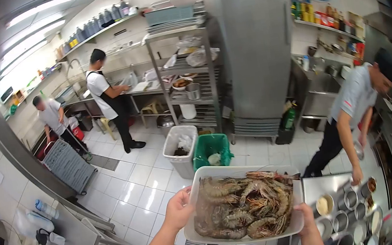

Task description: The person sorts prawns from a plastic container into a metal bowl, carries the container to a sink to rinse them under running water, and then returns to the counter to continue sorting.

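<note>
A white plastic tub (191, 228) full of large raw prawns (243, 206) is held out in front of my body. My left hand (178, 208) grips its left edge, fingers curled over the rim. On the opposite side, my right hand (306, 218) is closed round the right wall, with the thumb near the rim. The tub looks roughly level. The prawns are whole, heads and feelers on, heaped nearly to the rim. Part of each hand's fingers is hidden under or behind the tub.
Ahead stand a grey bin (184, 160) and a green bin (211, 149). To the right, a co-worker (353, 100) leans over a steel counter with several metal containers (340, 220). Two other people work at the back left, near a grey cart (68, 165). A steel rack (185, 81) stands ahead.
</note>
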Motion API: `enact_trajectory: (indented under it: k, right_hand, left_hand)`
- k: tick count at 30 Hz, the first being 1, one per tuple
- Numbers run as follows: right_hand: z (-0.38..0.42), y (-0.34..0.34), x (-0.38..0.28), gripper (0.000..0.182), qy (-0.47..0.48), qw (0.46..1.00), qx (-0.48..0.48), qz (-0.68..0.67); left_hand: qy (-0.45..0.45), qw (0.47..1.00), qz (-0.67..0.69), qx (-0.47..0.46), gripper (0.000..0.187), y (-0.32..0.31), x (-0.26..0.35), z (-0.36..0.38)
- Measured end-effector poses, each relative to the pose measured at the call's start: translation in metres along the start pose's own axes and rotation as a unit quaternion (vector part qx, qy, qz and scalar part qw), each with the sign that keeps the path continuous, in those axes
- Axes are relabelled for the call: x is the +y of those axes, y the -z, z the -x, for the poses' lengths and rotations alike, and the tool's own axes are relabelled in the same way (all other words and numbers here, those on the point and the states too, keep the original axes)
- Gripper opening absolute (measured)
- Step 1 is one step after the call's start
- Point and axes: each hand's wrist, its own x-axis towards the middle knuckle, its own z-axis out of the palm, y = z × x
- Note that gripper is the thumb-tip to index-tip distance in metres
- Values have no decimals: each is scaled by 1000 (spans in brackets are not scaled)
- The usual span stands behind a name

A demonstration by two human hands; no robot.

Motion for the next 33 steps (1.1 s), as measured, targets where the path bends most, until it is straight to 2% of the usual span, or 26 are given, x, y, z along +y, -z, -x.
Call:
enact_trajectory:
  k: [2, 3, 6, 8, 10, 14, 18, 20, 22, 26, 29, 33]
  right_hand:
    - [-64, -56, 5, 66, -49, 996, -63, -27]
    - [-96, -73, 7, 68, -43, 997, -63, -22]
    - [-157, -102, 21, 74, -45, 998, -37, -20]
    - [-187, -114, 8, 75, -28, 999, -4, -39]
    - [-229, -92, -3, 76, -46, 997, 32, -56]
    - [-288, -90, -72, 82, 21, 995, 65, -76]
    - [-342, -59, -136, 89, 117, 986, 88, -82]
    - [-378, -39, -175, 90, 132, 984, 91, -83]
    - [-402, -60, -206, 86, 142, 978, 121, -96]
    - [-460, -38, -248, 87, 148, 981, 91, -87]
    - [-501, -31, -283, 87, 152, 977, 114, -100]
    - [-552, 15, -326, 90, 171, 968, 155, -100]
  left_hand:
    - [17, 999, -16, 25, 19, 32, -21, -52]
    - [25, 999, -21, 24, 19, 47, -35, -81]
    - [58, 998, -25, 12, 22, 78, -72, -173]
    - [53, 997, -24, -45, 23, 80, -96, -247]
    - [63, 995, 15, -70, 23, 55, -90, -321]
    - [88, 988, 21, -127, 23, -14, -105, -468]
    - [123, 978, 34, -162, 23, -102, -135, -546]
    - [117, 981, 25, -153, 21, -139, -159, -587]
    - [152, 980, 21, -128, 21, -151, -159, -621]
    - [152, 982, 6, -113, 20, -194, -167, -683]
    - [157, 979, 11, -127, 21, -233, -175, -746]
    - [146, 975, 15, -169, 20, -314, -203, -825]
